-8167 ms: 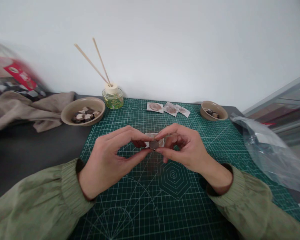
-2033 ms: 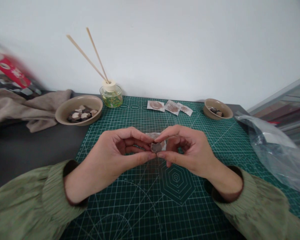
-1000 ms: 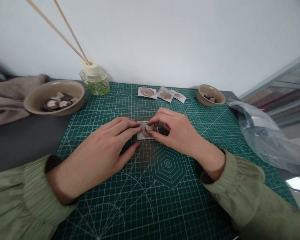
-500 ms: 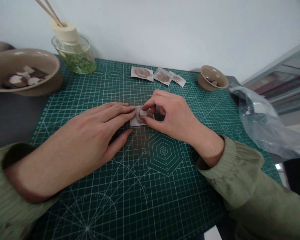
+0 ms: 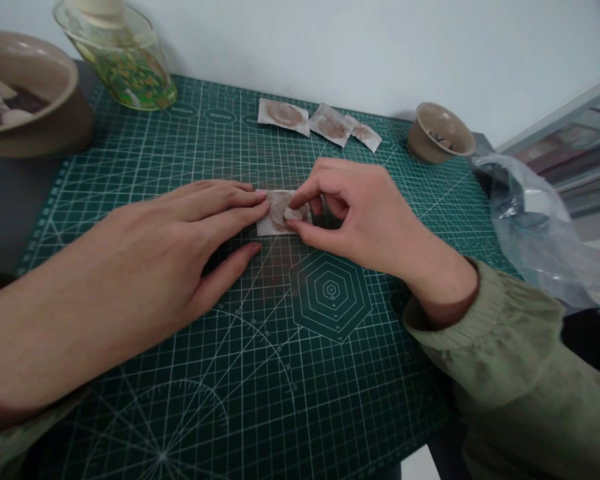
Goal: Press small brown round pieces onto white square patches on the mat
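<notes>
A small pale sheet with a brown smear [image 5: 279, 203], much like a piece of sandpaper, lies on the green cutting mat [image 5: 230, 373]. My left hand [image 5: 180, 230] is stretched out flat, its fingertips resting on the sheet's left end and the thumb apart on the mat. Between thumb and forefinger of my right hand [image 5: 365, 207] is a small light-coloured piece with a rounded edge [image 5: 293, 213], held down against the smeared part of the sheet. Its far side is hidden by my fingers, which also cover the sheet's right end.
Three more smeared sheets [image 5: 283, 116] lie along the mat's back edge. A large brown bowl [image 5: 73, 113] with chunks stands at left beside a glass diffuser bottle [image 5: 135, 70]. At back right are a small bowl [image 5: 425, 140] with bits in it and a clear plastic bag [image 5: 540, 220].
The view has shifted, so the bowls and bottle sit differently in the picture. My right hand and the pinched piece have slid slightly right along the sheet; my left hand stays on its left end.
</notes>
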Motion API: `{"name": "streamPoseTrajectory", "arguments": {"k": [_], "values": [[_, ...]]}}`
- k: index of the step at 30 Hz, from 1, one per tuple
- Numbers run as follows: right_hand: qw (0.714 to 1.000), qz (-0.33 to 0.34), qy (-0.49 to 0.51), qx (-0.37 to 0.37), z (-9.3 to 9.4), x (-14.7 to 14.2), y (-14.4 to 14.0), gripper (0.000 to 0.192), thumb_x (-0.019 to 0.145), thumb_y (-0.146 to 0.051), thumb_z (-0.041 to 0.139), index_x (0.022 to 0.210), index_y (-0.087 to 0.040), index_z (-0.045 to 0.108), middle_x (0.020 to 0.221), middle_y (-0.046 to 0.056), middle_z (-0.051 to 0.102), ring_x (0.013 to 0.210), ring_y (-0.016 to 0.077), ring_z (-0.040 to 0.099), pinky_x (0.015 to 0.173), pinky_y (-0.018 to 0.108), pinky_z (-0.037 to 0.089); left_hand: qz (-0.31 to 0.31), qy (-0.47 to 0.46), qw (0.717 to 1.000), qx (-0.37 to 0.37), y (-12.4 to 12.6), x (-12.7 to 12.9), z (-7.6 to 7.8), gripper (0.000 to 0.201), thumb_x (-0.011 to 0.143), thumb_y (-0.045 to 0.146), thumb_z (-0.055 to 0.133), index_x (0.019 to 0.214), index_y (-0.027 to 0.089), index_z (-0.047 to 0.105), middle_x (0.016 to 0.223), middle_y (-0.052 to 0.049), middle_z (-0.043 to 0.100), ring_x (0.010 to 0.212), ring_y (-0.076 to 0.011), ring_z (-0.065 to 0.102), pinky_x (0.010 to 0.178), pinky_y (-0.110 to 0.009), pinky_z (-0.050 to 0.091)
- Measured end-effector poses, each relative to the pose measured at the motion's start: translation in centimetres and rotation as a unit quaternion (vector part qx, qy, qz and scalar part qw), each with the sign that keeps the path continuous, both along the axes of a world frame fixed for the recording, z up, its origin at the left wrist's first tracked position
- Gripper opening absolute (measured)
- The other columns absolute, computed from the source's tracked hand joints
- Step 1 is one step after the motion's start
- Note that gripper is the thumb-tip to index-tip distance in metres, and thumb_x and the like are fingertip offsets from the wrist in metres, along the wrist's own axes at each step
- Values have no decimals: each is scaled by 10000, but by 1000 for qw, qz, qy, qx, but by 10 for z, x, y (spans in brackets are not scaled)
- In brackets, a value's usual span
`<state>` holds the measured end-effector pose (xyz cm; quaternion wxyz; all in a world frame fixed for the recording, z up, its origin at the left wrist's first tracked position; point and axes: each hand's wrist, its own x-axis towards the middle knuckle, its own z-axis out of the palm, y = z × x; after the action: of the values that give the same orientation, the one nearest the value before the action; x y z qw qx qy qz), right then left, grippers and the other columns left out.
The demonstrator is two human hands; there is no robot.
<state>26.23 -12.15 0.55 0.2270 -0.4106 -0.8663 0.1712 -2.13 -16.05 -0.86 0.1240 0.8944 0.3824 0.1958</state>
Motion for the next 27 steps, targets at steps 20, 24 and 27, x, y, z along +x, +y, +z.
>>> {"name": "streamPoseTrajectory", "arguments": {"k": [20, 24, 27], "values": [[997, 29, 77, 14, -11, 1, 7, 71, 1025, -248, 860, 1038, -183, 833, 950, 24, 751, 834, 190, 678, 792, 356, 509, -13, 8, 999, 49, 2, -8, -12, 651, 1256, 583, 445, 1889, 434, 450, 1854, -10, 635, 1605, -411, 732, 1360, -686, 652], [996, 48, 77, 8, -11, 2, 6, 69, 1020, -239, 865, 1045, -179, 843, 917, 2, 737, 763, 159, 624, 744, 332, 471, -13, 9, 999, 42, 2, -9, -11, 633, 1251, 596, 452, 1849, 404, 532, 1844, -22, 646, 1613, -414, 725, 1363, -681, 652], [997, 18, 75, 27, -11, 1, 5, 43, 1006, -205, 857, 1024, -176, 830, 922, 12, 730, 815, 177, 652, 772, 337, 476, -18, 12, 999, 44, 0, -9, -9, 625, 1254, 559, 450, 1835, 353, 559, 1843, -43, 648, 1627, -395, 715, 1393, -649, 634]]}}
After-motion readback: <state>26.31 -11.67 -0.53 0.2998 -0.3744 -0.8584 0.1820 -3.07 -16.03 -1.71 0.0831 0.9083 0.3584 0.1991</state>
